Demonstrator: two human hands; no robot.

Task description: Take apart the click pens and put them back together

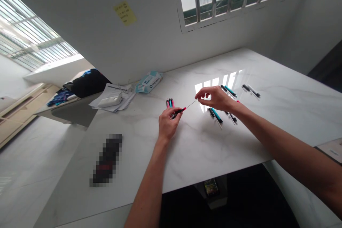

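Observation:
Between the fingers of my left hand [168, 124] is a pen barrel [178, 113], black with a red end. A thin pen refill [191, 104] runs from that red end to the pinched fingertips of my right hand [213, 98]. Several pens [170, 103] with red and teal parts lie side by side just behind my left hand. Under and around my right hand are taken-apart pens: a teal barrel [216, 115] with black pieces and a pale refill, another teal barrel [230, 91], and black parts [250, 90] farther right.
A wet-wipes pack [149, 82] lies by the wall, with papers [128, 99] and a white device [110, 101] left of it. A pixelated dark object [107, 160] is on the table's left. A phone [211, 187] shows below the front edge.

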